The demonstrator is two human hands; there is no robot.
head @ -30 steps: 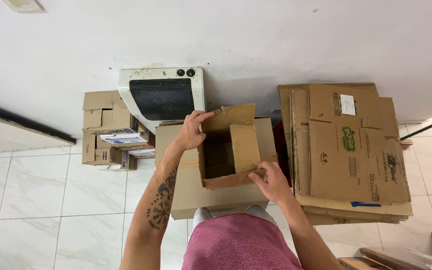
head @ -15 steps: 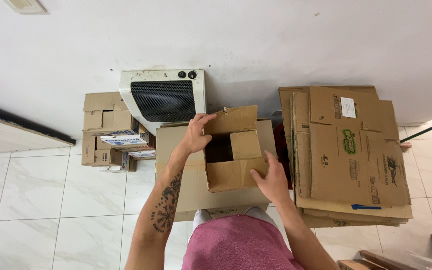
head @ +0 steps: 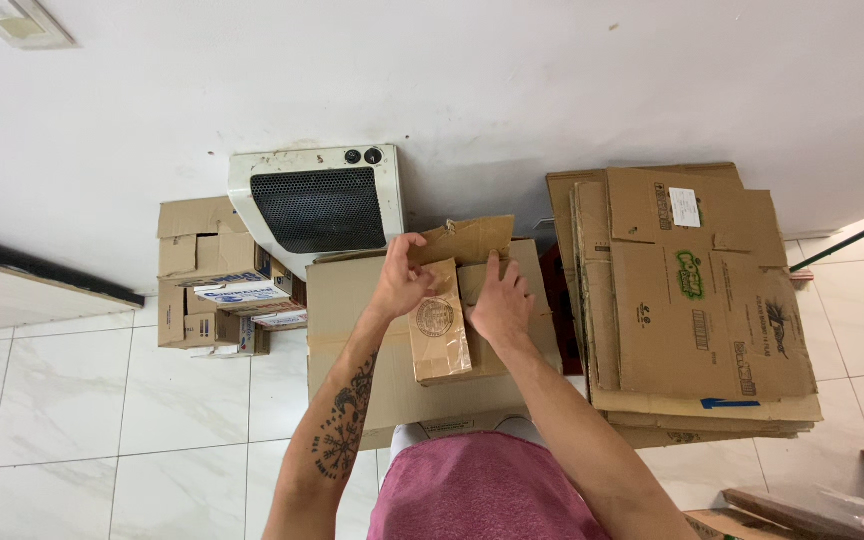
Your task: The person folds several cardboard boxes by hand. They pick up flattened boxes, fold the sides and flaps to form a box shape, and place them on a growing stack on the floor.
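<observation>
Cardboard box [head: 447, 315], small and half collapsed, lies on a larger carton [head: 352, 320] near the wall. We judge it light, stiff along its creases, easily bent; best gripped at the flap edges. Left hand [head: 402, 282] pinches the left flap; right hand [head: 500, 300] presses flat on the right panel. Flattened cartons [head: 692, 300] are stacked to the right, a white heater [head: 317, 205] beyond.

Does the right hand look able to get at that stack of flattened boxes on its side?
Probably yes. The right hand presses on the small box, and the stack of flattened boxes lies just beside it with nothing between them. The hand would have to let go first.
</observation>
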